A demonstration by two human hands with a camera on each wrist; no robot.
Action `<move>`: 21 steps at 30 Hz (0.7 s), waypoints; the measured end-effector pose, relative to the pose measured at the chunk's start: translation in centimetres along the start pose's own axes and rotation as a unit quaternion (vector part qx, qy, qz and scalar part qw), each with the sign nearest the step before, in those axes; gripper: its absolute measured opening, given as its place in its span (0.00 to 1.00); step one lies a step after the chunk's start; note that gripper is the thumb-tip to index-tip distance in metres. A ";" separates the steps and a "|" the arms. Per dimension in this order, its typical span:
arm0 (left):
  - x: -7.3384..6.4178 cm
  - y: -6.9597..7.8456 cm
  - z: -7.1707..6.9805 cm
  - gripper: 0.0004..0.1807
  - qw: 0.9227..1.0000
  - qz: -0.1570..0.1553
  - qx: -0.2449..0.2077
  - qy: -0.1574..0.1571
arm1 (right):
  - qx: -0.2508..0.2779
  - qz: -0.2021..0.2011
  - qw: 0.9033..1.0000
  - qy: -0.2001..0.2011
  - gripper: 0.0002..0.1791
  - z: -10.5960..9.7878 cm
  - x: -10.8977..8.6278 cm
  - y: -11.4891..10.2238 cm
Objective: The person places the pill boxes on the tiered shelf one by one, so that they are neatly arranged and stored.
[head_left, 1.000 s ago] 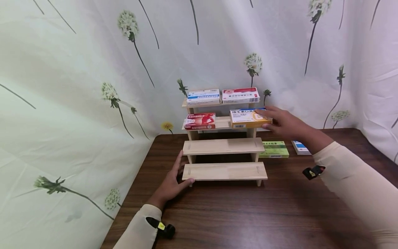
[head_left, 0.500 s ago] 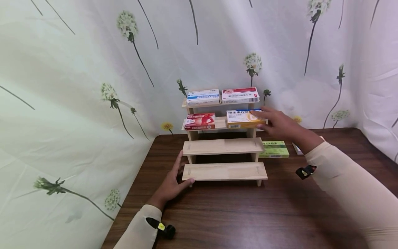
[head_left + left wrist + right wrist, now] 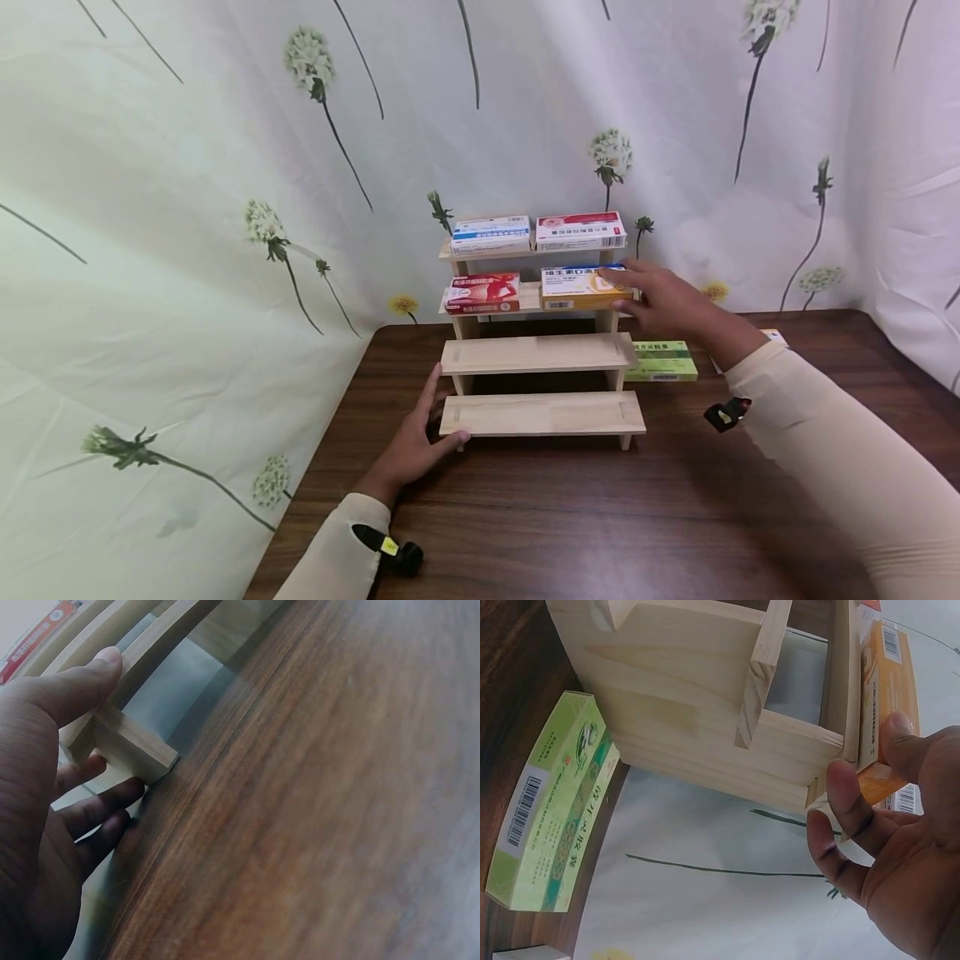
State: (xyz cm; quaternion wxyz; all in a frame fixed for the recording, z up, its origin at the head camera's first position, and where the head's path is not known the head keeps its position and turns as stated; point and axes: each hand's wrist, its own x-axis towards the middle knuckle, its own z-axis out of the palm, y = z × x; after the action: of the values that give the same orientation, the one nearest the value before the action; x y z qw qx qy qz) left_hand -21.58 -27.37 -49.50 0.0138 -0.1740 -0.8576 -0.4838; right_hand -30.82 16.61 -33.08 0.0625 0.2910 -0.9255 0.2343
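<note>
A white-and-orange medicine box (image 3: 585, 289) lies at the right of the second-highest step of a wooden stepped stand (image 3: 540, 415). My right hand (image 3: 663, 300) holds it by its right end, fingers over the top and thumb at the front edge; the right wrist view shows the thumb against the orange side (image 3: 870, 712). To its left, with a gap between, lies a red medicine box (image 3: 482, 293). My left hand (image 3: 411, 446) grips the stand's lower left corner. In the left wrist view, its thumb is on the step's front edge and its fingers are beside the end panel (image 3: 135, 746).
A blue-and-white box (image 3: 490, 235) and a red-and-white box (image 3: 580, 230) sit on the top step. On the dark wooden table (image 3: 540, 517), a green medicine box (image 3: 665, 362) lies right of the stand. Another box is mostly hidden behind the right forearm. A flower-printed cloth (image 3: 525, 108) hangs behind.
My right hand has slid the white-and-orange box left along its step, closer to the red box. My left hand has stayed at the stand's corner.
</note>
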 end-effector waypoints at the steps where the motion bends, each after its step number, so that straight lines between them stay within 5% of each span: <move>1: 0.0 0.0 0.0 0.63 1.000 0.000 0.000 0.000 | 0.000 0.002 1.000 0.001 0.33 0.1 0.0 0.0; 21: 0.1 0.0 0.0 0.63 1.000 -0.002 0.002 0.001 | -0.007 0.052 0.999 -0.001 0.34 0.3 0.5 -0.2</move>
State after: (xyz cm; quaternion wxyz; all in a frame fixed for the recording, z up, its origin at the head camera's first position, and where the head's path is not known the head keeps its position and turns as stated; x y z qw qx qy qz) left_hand -21.65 -27.31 -49.48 0.0138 -0.1724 -0.8587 -0.4824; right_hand -31.17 16.07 -33.16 0.0516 0.2425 -0.9409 0.2307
